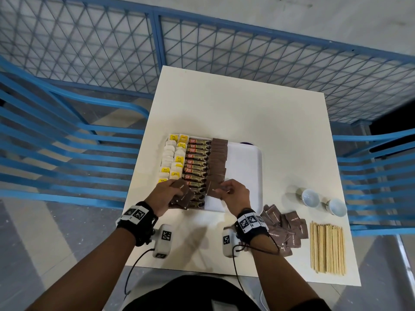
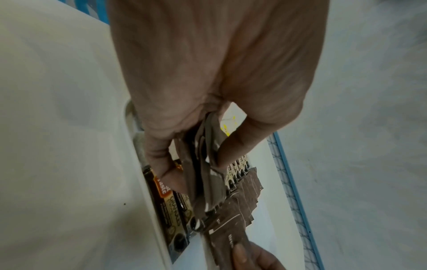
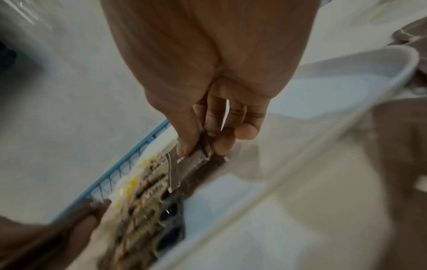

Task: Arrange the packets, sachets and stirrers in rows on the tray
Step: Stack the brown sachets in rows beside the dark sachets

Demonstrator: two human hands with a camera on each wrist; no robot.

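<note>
A person's right hand (image 1: 235, 194) pinches one brown sugar sachet (image 1: 214, 190) at the near end of the tray's (image 1: 249, 162) brown row while the left hand (image 1: 167, 194) grips a spare stack (image 1: 182, 196), the next move apparently laying it flat, overlapping its neighbour.

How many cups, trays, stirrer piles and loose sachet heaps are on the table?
Cups: 2
Tray: 1
Stirrer pile: 1
Loose sachet heap: 1
Total: 5
</note>
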